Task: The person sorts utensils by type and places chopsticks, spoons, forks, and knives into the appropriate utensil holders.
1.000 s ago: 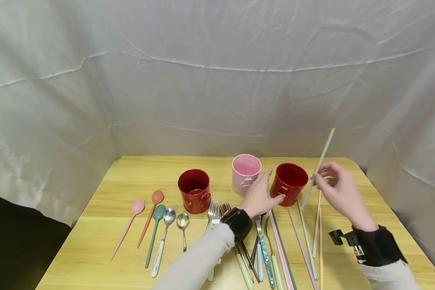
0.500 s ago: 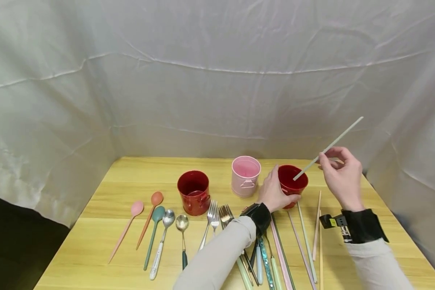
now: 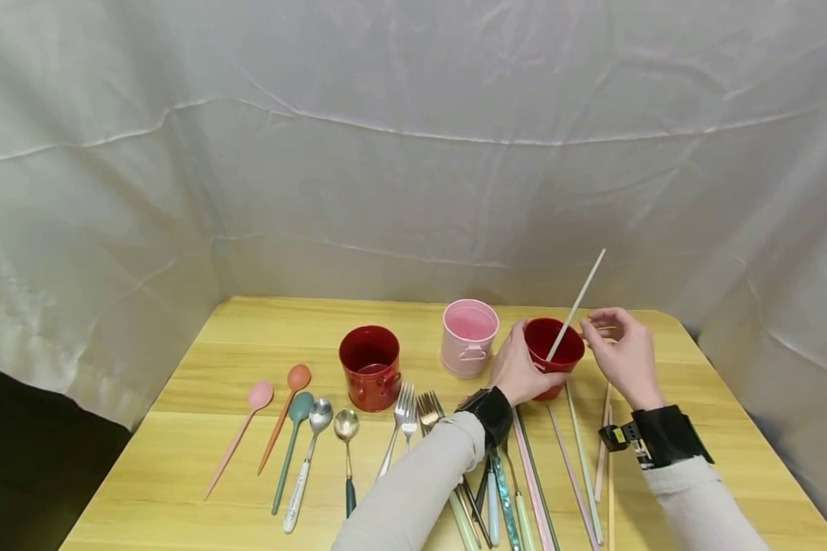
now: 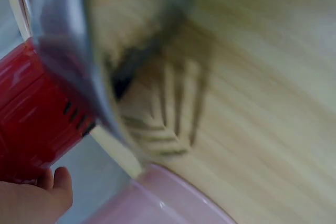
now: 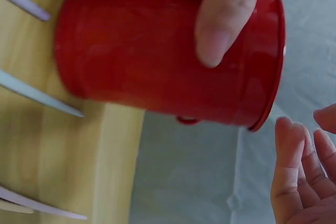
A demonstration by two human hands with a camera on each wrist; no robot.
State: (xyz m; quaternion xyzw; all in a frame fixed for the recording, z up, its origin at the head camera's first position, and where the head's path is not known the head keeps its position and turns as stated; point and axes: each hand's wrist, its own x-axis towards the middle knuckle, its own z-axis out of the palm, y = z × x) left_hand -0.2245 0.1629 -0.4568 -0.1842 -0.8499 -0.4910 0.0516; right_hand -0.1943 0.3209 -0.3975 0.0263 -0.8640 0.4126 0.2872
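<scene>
My left hand point(image 3: 519, 372) grips the right-hand red cup point(image 5: 152, 51), its thumb lying across the front wall. In the left wrist view the same red cup point(image 4: 31, 114) shows with my fingertips point(image 4: 62, 184) near it. A pale chopstick point(image 3: 579, 298) leans in the cup, its upper half sticking out above the rim to the right. Just right of the rim is my right hand point(image 3: 623, 356), fingers loosely bent and apart from the chopstick. The right wrist view shows a gap between the thumb and fingers point(image 5: 291, 145) of that hand.
A pink cup point(image 3: 455, 350) stands left of the held one, and another red cup point(image 3: 372, 390) farther left. Several spoons, such as a green spoon point(image 3: 301, 407), lie at left. Forks point(image 3: 405, 405) fill the middle; chopsticks point(image 3: 582, 459) lie at right. A grey curtain point(image 3: 386, 191) hangs behind.
My left hand has moved right and taken hold of the red cup. My right hand has put the pale chopstick into it, let go and lowered beside the rim.
</scene>
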